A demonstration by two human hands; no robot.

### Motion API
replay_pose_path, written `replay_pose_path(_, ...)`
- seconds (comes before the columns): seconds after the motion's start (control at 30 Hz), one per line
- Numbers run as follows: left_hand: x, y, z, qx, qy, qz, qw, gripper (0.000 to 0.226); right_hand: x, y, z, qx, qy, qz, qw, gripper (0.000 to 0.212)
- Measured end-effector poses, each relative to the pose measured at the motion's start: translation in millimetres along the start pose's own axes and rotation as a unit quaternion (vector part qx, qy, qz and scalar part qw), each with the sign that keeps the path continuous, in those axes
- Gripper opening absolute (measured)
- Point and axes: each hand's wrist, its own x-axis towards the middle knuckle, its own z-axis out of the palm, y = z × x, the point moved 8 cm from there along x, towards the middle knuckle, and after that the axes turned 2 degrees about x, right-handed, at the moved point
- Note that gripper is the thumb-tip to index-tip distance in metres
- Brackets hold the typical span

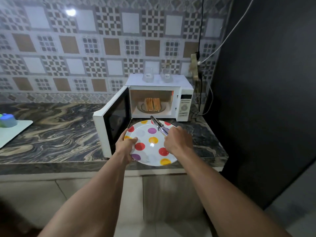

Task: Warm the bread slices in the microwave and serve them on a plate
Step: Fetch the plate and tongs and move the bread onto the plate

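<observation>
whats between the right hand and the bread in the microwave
Head view: the tongs gripped by the right hand, tips aimed at the bread slices, above the plate's far rim. Beyond the tips the open microwave mouth is bare.

I have two arms, and both are bare. My left arm shows plain skin from the bottom of the view up to the wrist. My right arm looks the same. Each arm gets thinner near the wrist. My left grip is a bare hand, and so is my right grip. Small knuckle bumps show on the right one.
</observation>
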Motion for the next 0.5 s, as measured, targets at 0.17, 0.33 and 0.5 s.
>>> replay_pose_path(0.17,34,-6,37,0.000,0.023,0.008,1.000,0.058,43,25,17,0.007,-0.020,-0.011,1.000,0.027)
replay_pose_path(0.33,84,-14,60,-0.003,0.038,0.006,0.999,0.055,92,40,49,0.014,-0.042,-0.004,0.999,0.028)
replay_pose_path(0.5,141,-28,73,0.016,0.049,-0.010,0.999,0.041,141,42,89,0.028,-0.057,0.010,0.998,0.025)
